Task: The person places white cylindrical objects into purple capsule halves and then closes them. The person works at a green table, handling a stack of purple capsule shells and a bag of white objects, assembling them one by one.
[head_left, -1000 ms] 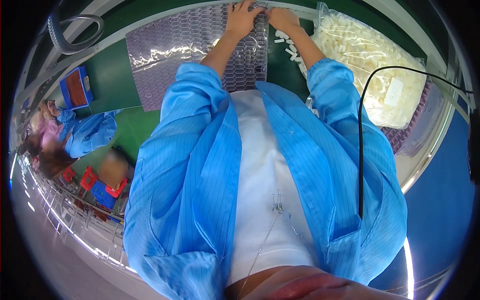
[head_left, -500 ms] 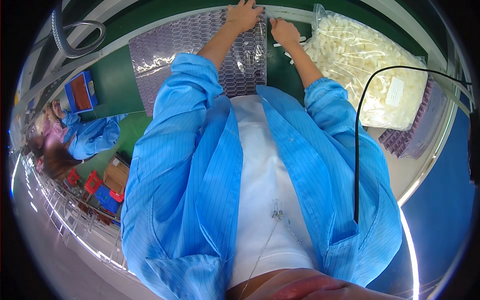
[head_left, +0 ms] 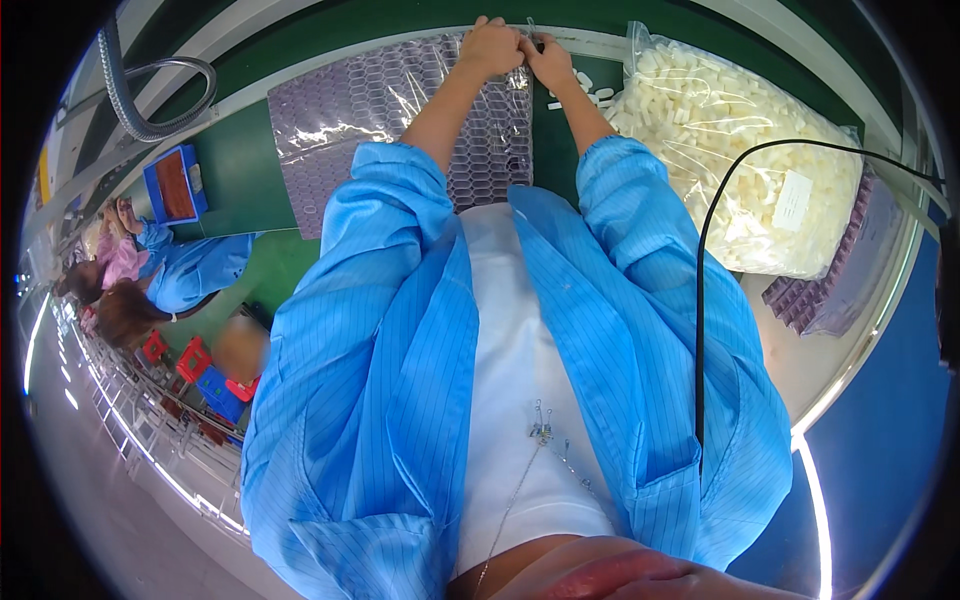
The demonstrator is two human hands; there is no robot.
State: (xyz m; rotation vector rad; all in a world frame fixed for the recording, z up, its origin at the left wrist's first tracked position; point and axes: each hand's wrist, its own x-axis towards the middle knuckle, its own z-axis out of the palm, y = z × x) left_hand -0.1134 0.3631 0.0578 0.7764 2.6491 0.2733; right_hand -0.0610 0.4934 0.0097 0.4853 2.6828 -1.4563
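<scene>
Clear film [head_left: 525, 75] pinched between both hands' fingers [head_left: 520, 45].

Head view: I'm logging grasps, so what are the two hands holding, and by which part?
Both the left hand and right hand pinch the far edge of the clear plastic wrap over the purple honeycomb-patterned tray; the exact grip is too small to tell.

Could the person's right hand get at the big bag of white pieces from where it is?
Probably yes. The right hand is at the far edge of the tray, together with the left hand. The clear bag of white pieces lies just to its right on the table, with nothing between them.
</scene>
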